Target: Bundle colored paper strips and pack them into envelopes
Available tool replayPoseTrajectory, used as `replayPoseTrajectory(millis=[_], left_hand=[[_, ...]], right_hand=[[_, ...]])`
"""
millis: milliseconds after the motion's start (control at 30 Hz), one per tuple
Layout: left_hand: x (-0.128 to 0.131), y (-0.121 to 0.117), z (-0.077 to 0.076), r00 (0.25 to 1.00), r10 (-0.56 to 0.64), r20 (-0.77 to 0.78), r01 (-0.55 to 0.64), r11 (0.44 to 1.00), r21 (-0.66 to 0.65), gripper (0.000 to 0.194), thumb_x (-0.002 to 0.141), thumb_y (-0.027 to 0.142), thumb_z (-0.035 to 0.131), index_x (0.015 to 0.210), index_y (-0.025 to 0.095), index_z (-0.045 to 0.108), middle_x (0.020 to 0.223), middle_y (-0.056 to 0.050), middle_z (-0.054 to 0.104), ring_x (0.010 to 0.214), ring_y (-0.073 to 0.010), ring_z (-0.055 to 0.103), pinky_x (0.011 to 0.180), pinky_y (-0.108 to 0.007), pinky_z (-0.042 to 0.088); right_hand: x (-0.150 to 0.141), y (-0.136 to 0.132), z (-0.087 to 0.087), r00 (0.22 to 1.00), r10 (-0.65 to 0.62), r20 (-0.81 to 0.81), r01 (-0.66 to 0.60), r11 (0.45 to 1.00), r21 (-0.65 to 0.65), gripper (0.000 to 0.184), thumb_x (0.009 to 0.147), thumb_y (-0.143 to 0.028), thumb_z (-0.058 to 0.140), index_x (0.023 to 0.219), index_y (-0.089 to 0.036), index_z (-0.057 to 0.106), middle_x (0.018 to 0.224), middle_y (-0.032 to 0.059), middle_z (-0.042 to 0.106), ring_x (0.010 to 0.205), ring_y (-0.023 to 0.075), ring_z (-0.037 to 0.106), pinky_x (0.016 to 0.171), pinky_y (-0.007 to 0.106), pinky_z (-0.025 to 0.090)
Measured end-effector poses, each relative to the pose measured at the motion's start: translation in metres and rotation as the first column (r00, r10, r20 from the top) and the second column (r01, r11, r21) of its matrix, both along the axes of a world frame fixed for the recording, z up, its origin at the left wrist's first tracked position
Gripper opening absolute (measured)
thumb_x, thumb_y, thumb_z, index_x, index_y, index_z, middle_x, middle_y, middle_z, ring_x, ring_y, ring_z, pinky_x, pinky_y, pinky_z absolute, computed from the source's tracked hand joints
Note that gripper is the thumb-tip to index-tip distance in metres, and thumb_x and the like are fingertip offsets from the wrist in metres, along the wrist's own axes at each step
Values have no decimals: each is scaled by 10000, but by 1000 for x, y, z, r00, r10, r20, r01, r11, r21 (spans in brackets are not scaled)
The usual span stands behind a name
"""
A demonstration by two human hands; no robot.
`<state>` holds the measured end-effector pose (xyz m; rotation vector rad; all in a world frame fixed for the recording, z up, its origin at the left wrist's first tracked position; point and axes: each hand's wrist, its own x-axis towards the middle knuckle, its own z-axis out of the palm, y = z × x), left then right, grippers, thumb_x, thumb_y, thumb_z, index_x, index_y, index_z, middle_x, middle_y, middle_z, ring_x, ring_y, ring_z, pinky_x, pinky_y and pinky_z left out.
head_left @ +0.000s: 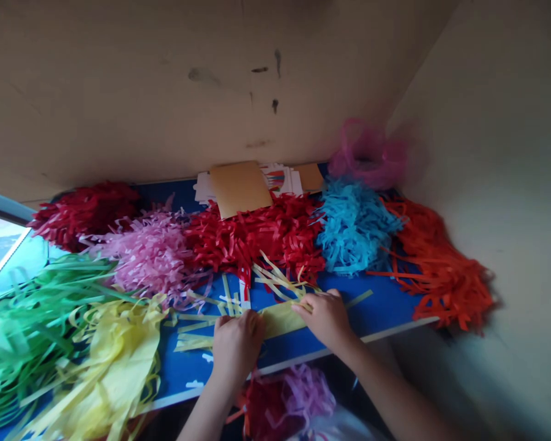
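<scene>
At lower centre of the frame, a yellow paper fringe (280, 320) is laid across a blue table (388, 304), its uncut band spanned by two hands set apart. The left hand (236, 346) is placed over the band's left part; whether it is clamped or only pressing cannot be told, as its fingers are hidden. The right hand (325, 318) is closed on the band's right end, with fingers (305, 304) curled over the paper. The fringe is judged light, soft and easily torn; hold is best taken at the band, not the strips. Beyond it, a red fringe (252, 239), a blue fringe (356, 226) and a pink fringe (147, 254) are heaped. A green fringe (27, 334) is piled at lower left.
</scene>
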<state>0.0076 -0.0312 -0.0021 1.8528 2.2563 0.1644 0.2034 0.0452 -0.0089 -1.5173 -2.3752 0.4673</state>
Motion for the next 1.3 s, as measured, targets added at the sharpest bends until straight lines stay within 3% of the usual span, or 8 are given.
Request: replayPoseTrajectory(millis=[233, 367, 467, 533, 600, 833, 967, 1300], left_hand=[[4, -2, 9, 999, -27, -38, 31, 994, 105, 172, 893, 255, 521, 823, 227, 675, 814, -66, 741, 851, -265, 659, 840, -414, 374], [0, -2, 12, 939, -332, -89, 343, 904, 256, 260, 822, 98, 578, 980, 269, 693, 1061, -49, 724, 1055, -285, 583, 962, -455, 339], [-2, -1, 16, 862, -498, -100, 506, 824, 254, 248, 783, 49, 593, 869, 260, 690, 911, -10, 730, 1011, -252, 590, 1010, -466, 318], [2, -2, 20, 857, -504, -109, 514, 820, 250, 175, 765, 95, 617, 843, 237, 683, 861, -16, 721, 1011, -261, 591, 1068, -511, 274], [9, -4, 23, 874, -469, -123, 485, 838, 249, 89, 758, 181, 633, 825, 213, 682, 849, -40, 712, 1006, -283, 593, 1111, -572, 213], [12, -10, 11, 952, -268, -145, 302, 899, 316, 203, 814, 91, 531, 841, 206, 697, 850, -45, 724, 969, -267, 635, 1138, -597, 156], [-2, -11, 6, 966, -259, -16, 247, 898, 365, 184, 809, 121, 559, 818, 239, 699, 836, -9, 729, 952, -254, 646, 1121, -597, 179], [0, 1, 17, 971, -238, -35, 237, 923, 302, 192, 897, 264, 581, 745, 247, 696, 861, -1, 721, 992, -275, 615, 1102, -631, 164]], right_hand=[[-5, 4, 6, 995, -53, 80, 57, 998, -40, 305, 845, -433, 704, 647, -209, 643, 584, -10, 689, 551, 155, 588, 683, 307, 272], [-3, -4, 15, 995, -92, 42, 86, 987, 132, 184, 817, -348, 746, 849, -198, 645, 789, 39, 713, 769, 218, 623, 757, 339, 294], [5, -12, 20, 977, 215, -13, -202, 934, 296, 75, 875, -208, 645, 947, -202, 627, 987, 65, 698, 934, 227, 596, 859, 376, 292], [12, -11, 19, 874, 486, 3, -468, 839, 277, 91, 869, -158, 599, 949, -197, 619, 970, 57, 700, 908, 208, 595, 873, 382, 296], [17, -5, 15, 812, 583, 14, -569, 787, 239, 116, 848, -134, 582, 949, -183, 615, 938, 58, 708, 865, 201, 599, 869, 389, 300], [22, 12, 15, 835, 549, -22, -540, 828, 152, 306, 752, -197, 672, 1049, -160, 605, 1011, 74, 702, 923, 233, 596, 901, 413, 285], [22, 17, 8, 863, 503, -44, -491, 857, 159, 40, 851, -244, 670, 858, -206, 681, 902, 31, 717, 853, 200, 593, 837, 387, 274], [8, 26, 8, 966, 256, -47, -251, 964, 93, 214, 837, -286, 704, 648, -192, 674, 716, 14, 691, 760, 175, 575, 752, 334, 262]])
